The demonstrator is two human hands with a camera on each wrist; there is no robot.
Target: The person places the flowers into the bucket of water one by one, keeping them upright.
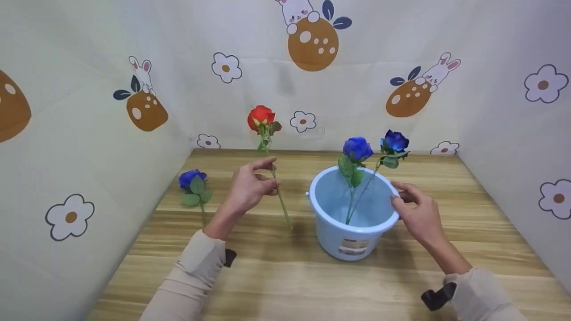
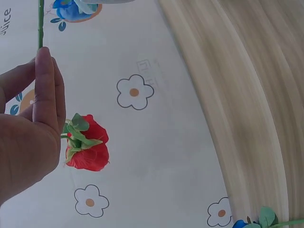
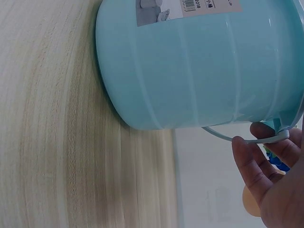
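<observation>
A red artificial rose (image 1: 262, 119) is held upright by my left hand (image 1: 252, 185), which pinches its green stem between thumb and fingers. The stem's lower end hangs above the table, left of a light blue bucket (image 1: 350, 243). In the left wrist view the red bloom (image 2: 90, 145) shows beyond the fingers. My right hand (image 1: 417, 214) grips the bucket's right rim, near the handle joint (image 3: 280, 135). Inside the bucket lean two blue roses, one with a nearer bloom (image 1: 357, 149), the other with a darker bloom (image 1: 395, 141).
Another blue rose (image 1: 192, 180) lies on the wooden table (image 1: 276, 285) to the left, its stem partly behind my left forearm. Patterned cloth walls (image 1: 258, 35) stand at the back and both sides. A printed label (image 1: 353, 246) is on the bucket's front.
</observation>
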